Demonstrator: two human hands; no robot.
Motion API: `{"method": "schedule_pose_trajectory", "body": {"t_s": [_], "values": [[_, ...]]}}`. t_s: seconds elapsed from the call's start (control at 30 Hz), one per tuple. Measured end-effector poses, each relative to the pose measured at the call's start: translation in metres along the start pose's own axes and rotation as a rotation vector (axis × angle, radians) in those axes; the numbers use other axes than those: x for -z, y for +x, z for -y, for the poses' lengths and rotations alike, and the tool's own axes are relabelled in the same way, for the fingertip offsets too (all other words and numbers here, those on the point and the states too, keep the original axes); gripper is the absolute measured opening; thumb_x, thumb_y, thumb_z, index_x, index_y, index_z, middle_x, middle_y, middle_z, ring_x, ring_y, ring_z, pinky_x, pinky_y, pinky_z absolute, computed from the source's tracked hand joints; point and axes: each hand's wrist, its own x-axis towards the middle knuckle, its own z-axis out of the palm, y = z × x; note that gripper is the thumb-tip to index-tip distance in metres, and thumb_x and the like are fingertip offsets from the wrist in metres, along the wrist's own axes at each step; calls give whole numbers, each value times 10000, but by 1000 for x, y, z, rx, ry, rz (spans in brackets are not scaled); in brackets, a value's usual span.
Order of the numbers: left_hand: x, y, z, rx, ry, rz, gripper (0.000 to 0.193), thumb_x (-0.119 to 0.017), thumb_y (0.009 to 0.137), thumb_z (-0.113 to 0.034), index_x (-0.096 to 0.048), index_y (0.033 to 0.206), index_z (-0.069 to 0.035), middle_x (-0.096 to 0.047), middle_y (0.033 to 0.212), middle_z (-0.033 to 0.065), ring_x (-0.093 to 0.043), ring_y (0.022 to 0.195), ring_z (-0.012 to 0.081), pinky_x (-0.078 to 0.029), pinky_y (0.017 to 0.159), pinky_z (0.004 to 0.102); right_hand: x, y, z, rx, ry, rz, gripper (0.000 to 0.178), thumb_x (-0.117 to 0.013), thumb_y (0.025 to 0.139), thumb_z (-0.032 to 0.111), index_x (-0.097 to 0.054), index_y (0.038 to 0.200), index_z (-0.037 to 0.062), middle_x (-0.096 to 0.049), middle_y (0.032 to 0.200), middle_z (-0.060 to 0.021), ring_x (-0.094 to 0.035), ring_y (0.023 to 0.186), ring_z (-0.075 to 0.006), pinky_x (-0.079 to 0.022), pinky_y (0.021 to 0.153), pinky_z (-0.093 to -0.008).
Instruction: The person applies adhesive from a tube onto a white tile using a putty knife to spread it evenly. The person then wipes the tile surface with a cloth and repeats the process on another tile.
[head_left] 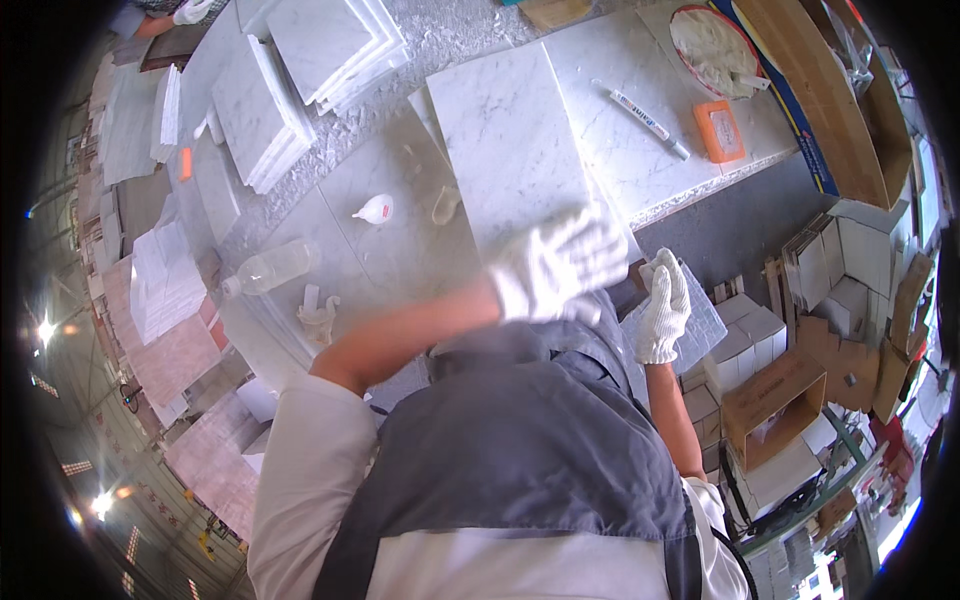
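My left hand (pixel 565 265), in a white knit glove and a little blurred, reaches across my front with its fingers stretched out. It is over the lower right part of a large white-grey veined marble tile (pixel 510 150) on the bench; I cannot tell whether it touches it. My gloved right hand (pixel 664 312) is closed at the edge of a smaller pale grey tile (pixel 704 332), tilted beside my apron, off the bench edge. To the right of the large tile lie a white paint marker (pixel 648 124) and an orange block (pixel 719 132).
A red-rimmed bowl of white paste (pixel 714 50) and a cardboard box (pixel 840 90) stand at the back right. Left are a small white squeeze bottle (pixel 374 209), a clear bottle (pixel 270 268) and stacked tiles (pixel 255 120). A co-worker's gloved hand (pixel 192 11) shows far left. Boxes (pixel 775 405) sit lower right.
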Motion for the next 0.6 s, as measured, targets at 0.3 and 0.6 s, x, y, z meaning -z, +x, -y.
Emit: {"method": "schedule_pose_trajectory", "body": {"t_s": [0.3,0.6], "values": [[-26,-73,-21,868,-1165,-355,665,-378,1052,-564,-418,1590,-175,-251,1723,28,-200,1595,220,-149,1312,510,10,-20,-3,-191,-14,22,370,-666,1036,264,-699,1281,-12,-711,1038,-23,-649,890,-117,-559,778,-285],[12,-85,-49,1311,-1471,-639,445,-743,879,-53,-650,1311,-4,-609,1397,191,-574,1307,391,-472,1101,469,-17,-29,8,16,-140,129,365,-644,1054,277,-692,1266,-17,-670,916,-21,-603,737,-78,-577,710,-285]]}}
